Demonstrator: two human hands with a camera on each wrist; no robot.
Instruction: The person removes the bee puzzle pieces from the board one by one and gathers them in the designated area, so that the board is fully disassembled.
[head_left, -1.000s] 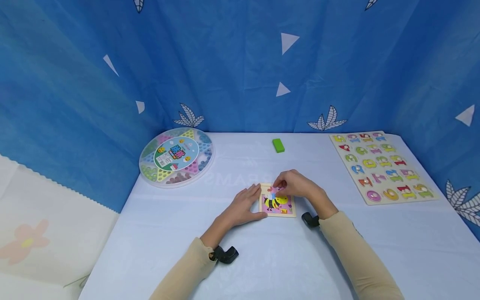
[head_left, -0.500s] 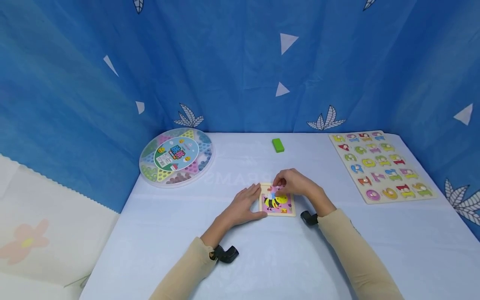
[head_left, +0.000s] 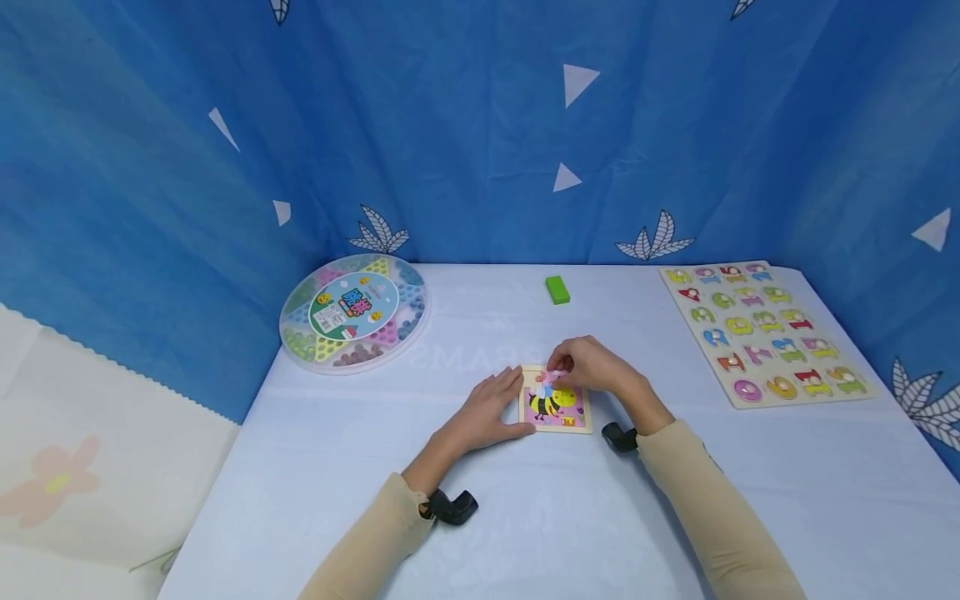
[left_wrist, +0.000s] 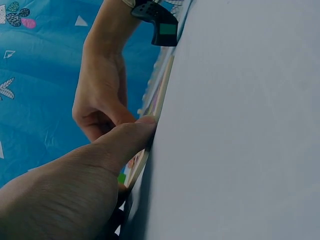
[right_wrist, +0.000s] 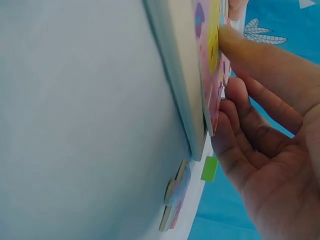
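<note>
A small wooden jigsaw puzzle board (head_left: 566, 430) with a bee picture lies mid-table. My left hand (head_left: 487, 415) holds its left side, the thumb on the near corner and the fingertips at the far one. Over the far right part of the board is my right hand (head_left: 597, 367), pinching a pink puzzle piece (right_wrist: 214, 107). That piece stands slightly tilted above the wooden rim in the right wrist view, with the thumb on the yellow part of the picture. A loose puzzle piece (right_wrist: 176, 197) lies on the table beyond the board, hidden by the right hand in the head view.
A round marble board game (head_left: 352, 315) in clear plastic lies at the back left. At the back stands a green block (head_left: 557, 290). A wooden number puzzle (head_left: 765, 337) lies to the right. Blue curtain (head_left: 480, 133) closes off the back.
Both hands stay in place at the bee puzzle. The right fingers shift only very slightly over it; everything else on the table is as before.
</note>
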